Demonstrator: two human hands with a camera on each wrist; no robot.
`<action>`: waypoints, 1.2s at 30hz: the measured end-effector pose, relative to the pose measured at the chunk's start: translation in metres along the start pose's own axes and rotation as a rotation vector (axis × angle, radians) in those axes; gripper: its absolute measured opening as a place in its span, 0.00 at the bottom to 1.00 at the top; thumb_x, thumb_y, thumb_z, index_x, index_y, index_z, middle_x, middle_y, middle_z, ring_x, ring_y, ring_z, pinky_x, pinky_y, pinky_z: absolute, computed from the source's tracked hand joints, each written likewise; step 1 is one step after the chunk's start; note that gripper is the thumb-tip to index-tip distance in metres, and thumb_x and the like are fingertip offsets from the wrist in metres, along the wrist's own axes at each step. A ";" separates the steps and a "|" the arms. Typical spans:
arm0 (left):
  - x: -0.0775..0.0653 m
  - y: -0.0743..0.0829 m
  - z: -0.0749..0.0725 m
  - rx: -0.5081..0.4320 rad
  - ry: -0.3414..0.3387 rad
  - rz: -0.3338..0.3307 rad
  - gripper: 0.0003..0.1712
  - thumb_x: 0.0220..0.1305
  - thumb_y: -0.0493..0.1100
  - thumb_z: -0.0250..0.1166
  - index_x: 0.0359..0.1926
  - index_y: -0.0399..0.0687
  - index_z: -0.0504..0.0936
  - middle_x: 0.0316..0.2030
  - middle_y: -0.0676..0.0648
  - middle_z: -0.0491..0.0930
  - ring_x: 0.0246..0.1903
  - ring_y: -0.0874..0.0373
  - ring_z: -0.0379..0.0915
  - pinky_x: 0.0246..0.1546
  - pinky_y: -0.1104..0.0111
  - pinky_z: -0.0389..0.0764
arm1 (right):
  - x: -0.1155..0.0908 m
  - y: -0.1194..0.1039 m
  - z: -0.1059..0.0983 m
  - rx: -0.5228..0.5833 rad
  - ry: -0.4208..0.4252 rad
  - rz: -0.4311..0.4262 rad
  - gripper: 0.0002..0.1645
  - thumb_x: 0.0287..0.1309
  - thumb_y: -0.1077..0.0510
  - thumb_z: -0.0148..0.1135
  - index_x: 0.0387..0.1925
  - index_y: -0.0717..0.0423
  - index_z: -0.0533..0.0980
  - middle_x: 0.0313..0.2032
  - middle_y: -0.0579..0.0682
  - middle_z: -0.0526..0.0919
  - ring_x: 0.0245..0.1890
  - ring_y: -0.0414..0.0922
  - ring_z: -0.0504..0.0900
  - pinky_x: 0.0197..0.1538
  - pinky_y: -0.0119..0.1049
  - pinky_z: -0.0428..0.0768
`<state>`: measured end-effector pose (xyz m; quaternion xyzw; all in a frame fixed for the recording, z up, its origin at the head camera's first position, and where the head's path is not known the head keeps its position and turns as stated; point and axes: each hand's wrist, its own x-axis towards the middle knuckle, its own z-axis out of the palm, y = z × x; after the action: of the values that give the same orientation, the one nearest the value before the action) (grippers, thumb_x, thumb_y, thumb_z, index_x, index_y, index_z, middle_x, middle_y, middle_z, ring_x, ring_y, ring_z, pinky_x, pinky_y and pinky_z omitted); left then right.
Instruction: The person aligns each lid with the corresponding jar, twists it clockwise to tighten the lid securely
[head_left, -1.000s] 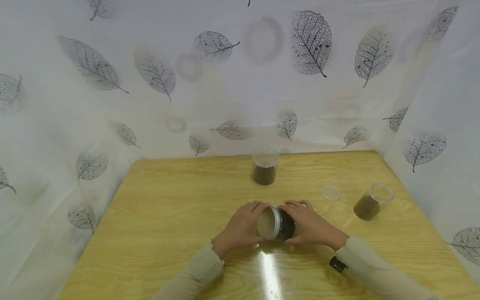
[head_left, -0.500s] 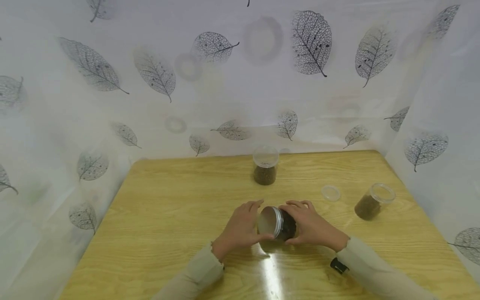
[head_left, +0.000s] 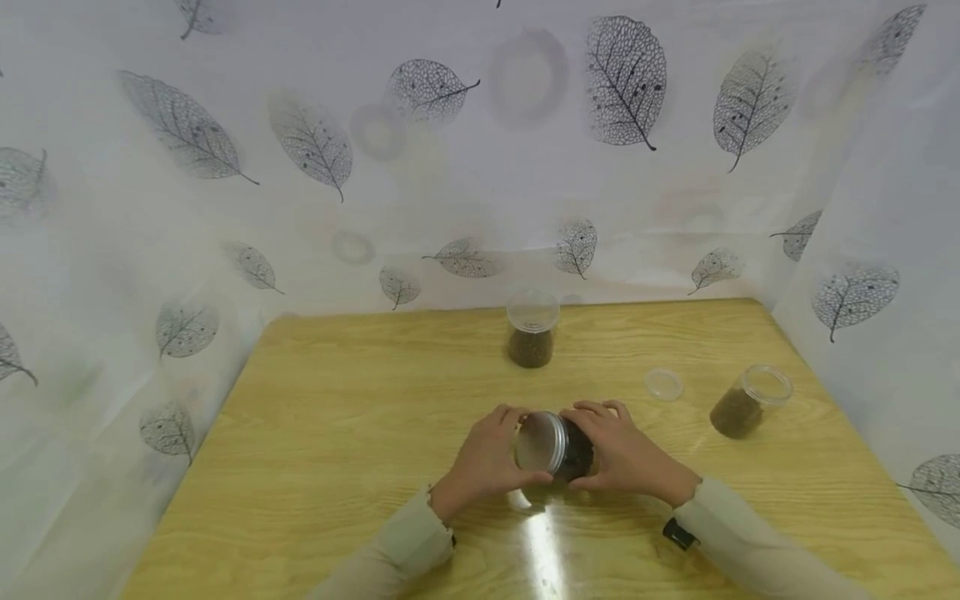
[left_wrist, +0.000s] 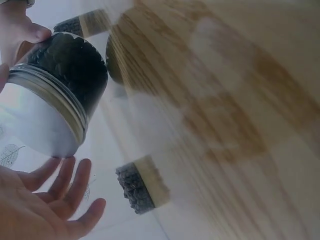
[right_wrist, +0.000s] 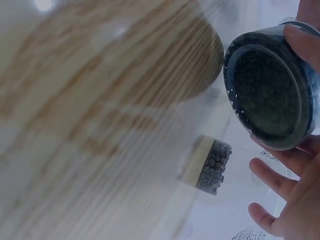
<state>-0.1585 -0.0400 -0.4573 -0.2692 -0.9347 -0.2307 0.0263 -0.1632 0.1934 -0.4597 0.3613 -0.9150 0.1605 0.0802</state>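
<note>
Both hands are around a clear jar point(head_left: 579, 454) with dark bean-like contents, tilted so its silver-rimmed lid point(head_left: 542, 443) faces left. My left hand point(head_left: 487, 457) grips the lid, thumb on the near side and fingers on the far side; in the left wrist view its fingertips point(left_wrist: 65, 159) meet the lid's edge. My right hand point(head_left: 621, 450) holds the jar body. Its thumb lies over the glass in the right wrist view, where the round jar base point(right_wrist: 267, 92) shows, with some fingers point(right_wrist: 272, 177) spread below. Whether the jar touches the table is unclear.
A lidded clear jar point(head_left: 531, 347), partly filled with dark pieces, stands at the table's back. Another clear jar point(head_left: 738, 412) with dark contents stands right. A clear disc-shaped lid point(head_left: 663, 384) lies between them. Leaf-patterned curtains point(head_left: 457, 183) surround the wooden table point(head_left: 337, 400).
My left fingers lifted off the lid's far side half a second ago and now lie against it again, with the thumb farther right. My right hand keeps its hold, nearly still.
</note>
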 end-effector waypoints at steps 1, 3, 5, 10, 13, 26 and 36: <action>0.001 -0.001 0.001 -0.010 0.015 0.027 0.50 0.38 0.67 0.73 0.59 0.48 0.70 0.49 0.50 0.73 0.45 0.57 0.74 0.47 0.63 0.78 | 0.000 0.000 0.000 0.007 -0.001 -0.003 0.59 0.26 0.35 0.77 0.60 0.59 0.67 0.54 0.52 0.76 0.57 0.52 0.72 0.55 0.54 0.66; 0.002 -0.003 0.002 -0.034 0.034 0.074 0.51 0.35 0.65 0.76 0.59 0.48 0.69 0.49 0.50 0.72 0.46 0.57 0.74 0.47 0.63 0.78 | -0.001 0.002 -0.001 0.029 -0.009 -0.007 0.59 0.27 0.36 0.78 0.61 0.60 0.66 0.55 0.53 0.76 0.58 0.52 0.71 0.56 0.54 0.65; 0.003 -0.003 0.002 -0.060 0.036 0.107 0.52 0.33 0.63 0.78 0.60 0.49 0.68 0.51 0.50 0.71 0.48 0.57 0.73 0.48 0.62 0.78 | -0.001 0.004 -0.001 0.043 -0.026 -0.007 0.60 0.27 0.36 0.78 0.61 0.60 0.66 0.56 0.53 0.75 0.59 0.52 0.70 0.57 0.55 0.64; 0.006 -0.003 0.004 -0.082 0.018 0.156 0.53 0.31 0.58 0.80 0.61 0.54 0.66 0.54 0.51 0.69 0.53 0.57 0.69 0.52 0.60 0.75 | -0.002 0.008 0.001 0.074 -0.071 0.002 0.61 0.27 0.38 0.79 0.63 0.61 0.64 0.59 0.53 0.72 0.61 0.53 0.67 0.59 0.56 0.60; 0.008 -0.004 0.003 -0.075 0.015 0.188 0.54 0.29 0.56 0.81 0.61 0.55 0.66 0.54 0.52 0.68 0.54 0.57 0.68 0.55 0.59 0.73 | -0.002 0.010 0.002 0.086 -0.077 -0.001 0.61 0.26 0.39 0.79 0.63 0.61 0.63 0.59 0.53 0.72 0.61 0.53 0.67 0.59 0.56 0.59; 0.003 0.001 0.001 0.027 0.048 0.170 0.63 0.34 0.70 0.73 0.68 0.47 0.59 0.60 0.45 0.66 0.59 0.52 0.64 0.60 0.54 0.69 | -0.005 0.011 0.004 0.073 -0.049 0.004 0.62 0.24 0.39 0.80 0.63 0.59 0.64 0.58 0.51 0.74 0.60 0.52 0.69 0.58 0.55 0.60; -0.004 0.020 0.007 0.185 0.102 -0.030 0.57 0.34 0.77 0.67 0.60 0.46 0.68 0.54 0.47 0.72 0.55 0.51 0.69 0.59 0.55 0.68 | -0.006 0.006 0.004 0.035 -0.022 0.011 0.62 0.24 0.37 0.79 0.63 0.59 0.65 0.57 0.52 0.74 0.59 0.52 0.70 0.58 0.56 0.62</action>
<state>-0.1442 -0.0235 -0.4555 -0.2396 -0.9533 -0.1572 0.0950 -0.1628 0.1997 -0.4659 0.3592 -0.9149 0.1731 0.0629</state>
